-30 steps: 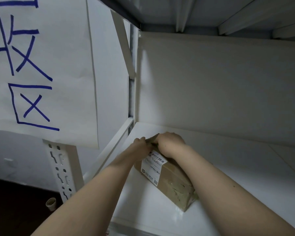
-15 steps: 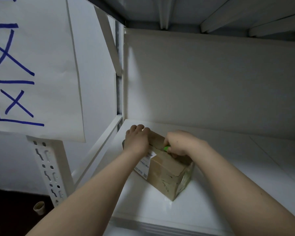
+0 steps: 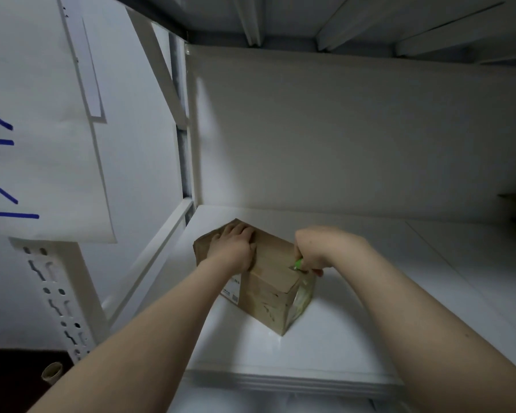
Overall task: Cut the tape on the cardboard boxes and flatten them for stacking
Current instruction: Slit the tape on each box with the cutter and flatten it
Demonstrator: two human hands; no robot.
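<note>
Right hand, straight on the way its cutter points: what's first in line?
The top of the box: the cutter in the right hand aims its tip leftward, low over it. Beyond that, the left hand, resting on the top, seems next in line, though depth is unclear.

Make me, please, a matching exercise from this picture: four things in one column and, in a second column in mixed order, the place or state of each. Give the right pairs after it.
Column one
1. left hand
2. right hand
3. cardboard box
4. paper sign

Column two
A. grips a green cutter
B. hangs at the left, with blue strokes on it
C. rests on the far end of the box top
D. stands on the white shelf

Pairs: 1-C, 2-A, 3-D, 4-B
</note>
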